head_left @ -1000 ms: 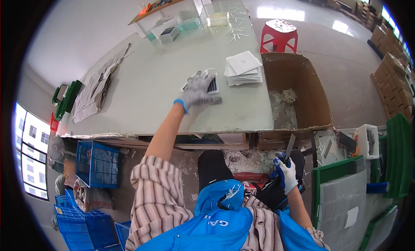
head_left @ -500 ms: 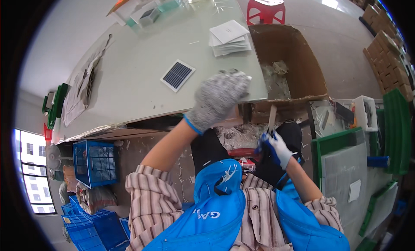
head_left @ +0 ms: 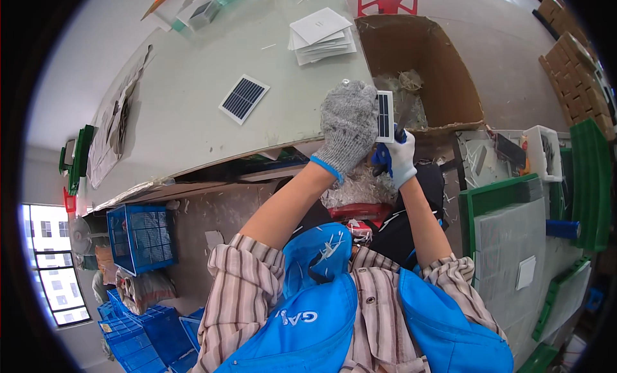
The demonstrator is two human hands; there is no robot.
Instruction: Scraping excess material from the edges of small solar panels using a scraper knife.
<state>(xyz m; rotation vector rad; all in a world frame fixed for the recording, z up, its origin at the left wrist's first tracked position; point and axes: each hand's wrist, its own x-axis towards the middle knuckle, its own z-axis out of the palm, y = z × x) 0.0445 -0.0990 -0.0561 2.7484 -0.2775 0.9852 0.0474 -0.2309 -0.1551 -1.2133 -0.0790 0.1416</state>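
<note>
My left hand (head_left: 349, 116), in a grey knit glove, is closed around the left side of a small solar panel (head_left: 385, 119) with dark cells and a white border. The panel is held up at the table's right corner. My right hand (head_left: 400, 155), in a white and blue glove, grips a flat-bladed knife (head_left: 404, 119) by its dark handle. The blade points up along the panel's right edge; whether it touches cannot be made out. Another solar panel (head_left: 244, 99) lies face up on the table, left of my left hand.
A stack of white panels (head_left: 321, 35) sits on the pale table (head_left: 193, 109). Beyond its right edge stands an open cardboard box (head_left: 443, 71) holding clear scraps. A red stool (head_left: 387, 0) is behind the box. Green-edged trays (head_left: 472, 225) lie to the right, blue crates (head_left: 138, 241) at lower left.
My left hand has lifted the panel, turning its dark face into view. My right hand has come up with the knife to the panel's right edge. The view has shifted slightly.
</note>
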